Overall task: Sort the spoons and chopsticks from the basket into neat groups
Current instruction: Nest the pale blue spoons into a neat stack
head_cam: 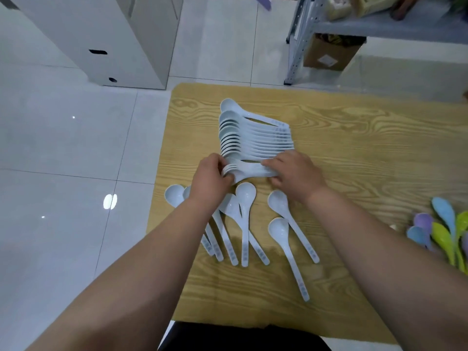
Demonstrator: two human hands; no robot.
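The left hand point(211, 177) has its fingers curled round the bowl ends of a small stack point(247, 171) of white spoons, nested one in another. Holding that end looks like a way to keep the bowls seated together. Just beyond it lies the long row point(253, 134) of white spoons, overlapped like roof tiles, bowls to the left and handles all pointing the same way. I take it the small stack is meant to join its near end. Nearer the person, the loose spoons point(245, 193) lie fanned and crossing, not yet sorted, some partly under the left forearm. The right hand point(296, 173) pinches the handle ends of the same small stack between thumb and fingers, probably to square it up with the row. Far to the right, the coloured spoons point(444, 216), blue, purple and green, sit in their own cluster, well apart from the white ones. I see no basket and no chopsticks from here.

The bench point(367, 148) is pale wood grain. To its left is a glossy tiled floor point(76, 148) and a white cabinet point(101, 34). Behind the bench on the right stands a metal rack point(298, 46) with a cardboard box point(326, 54) under it.
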